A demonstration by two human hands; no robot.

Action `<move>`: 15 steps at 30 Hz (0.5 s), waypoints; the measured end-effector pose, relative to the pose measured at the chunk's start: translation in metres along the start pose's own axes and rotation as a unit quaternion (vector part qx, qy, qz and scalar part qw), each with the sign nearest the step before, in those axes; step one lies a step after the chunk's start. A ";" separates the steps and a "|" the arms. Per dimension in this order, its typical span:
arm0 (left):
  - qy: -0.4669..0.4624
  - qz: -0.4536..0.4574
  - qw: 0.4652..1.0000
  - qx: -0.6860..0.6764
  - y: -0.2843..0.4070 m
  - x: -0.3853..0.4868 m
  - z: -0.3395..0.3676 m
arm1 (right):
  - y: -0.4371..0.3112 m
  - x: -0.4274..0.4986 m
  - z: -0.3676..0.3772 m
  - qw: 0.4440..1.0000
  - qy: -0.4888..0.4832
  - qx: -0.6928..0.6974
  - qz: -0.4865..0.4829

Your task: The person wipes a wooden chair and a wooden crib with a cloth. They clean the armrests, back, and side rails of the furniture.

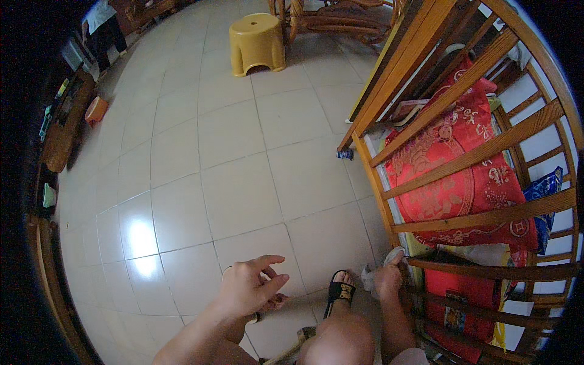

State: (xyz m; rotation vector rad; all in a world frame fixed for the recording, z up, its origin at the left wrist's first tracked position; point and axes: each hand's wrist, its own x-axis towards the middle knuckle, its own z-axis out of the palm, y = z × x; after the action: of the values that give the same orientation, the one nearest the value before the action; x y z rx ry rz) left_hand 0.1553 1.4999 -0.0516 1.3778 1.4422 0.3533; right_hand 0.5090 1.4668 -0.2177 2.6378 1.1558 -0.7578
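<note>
My right hand point(389, 279) grips a crumpled whitish-grey cloth point(368, 279) at the lower side rail of a wooden slatted crib point(474, 175). Part of the cloth sticks up past my fingers against the wood. Over the floor in front of my body, my left hand point(253, 285) is held with its thumb and forefinger apart and no object visible between them. A small pinkish shape below that hand is too hidden to name. Between my hands is my foot in a black open-toed sandal point(341, 289). Behind the slats lies a red patterned cloth point(449, 173) with gold designs.
A yellow plastic stool point(257, 43) stands ahead on the tiled floor point(232, 182), beside carved wooden furniture point(340, 20). Left are a wooden cabinet point(68, 127) and an orange plastic basin point(96, 111). Another person point(102, 29) stands at the far left. A blue bag point(545, 210) lies in the crib.
</note>
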 end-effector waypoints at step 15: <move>0.041 -0.008 0.999 -0.008 0.013 0.008 0.004 | -0.008 0.017 -0.009 0.997 0.046 -0.008 -0.059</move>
State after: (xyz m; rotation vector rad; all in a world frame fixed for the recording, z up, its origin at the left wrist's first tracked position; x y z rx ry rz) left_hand 0.1670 1.5086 -0.0469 1.3509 1.5136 0.4135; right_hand 0.5162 1.4857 -0.2183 2.6342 1.3469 -0.6496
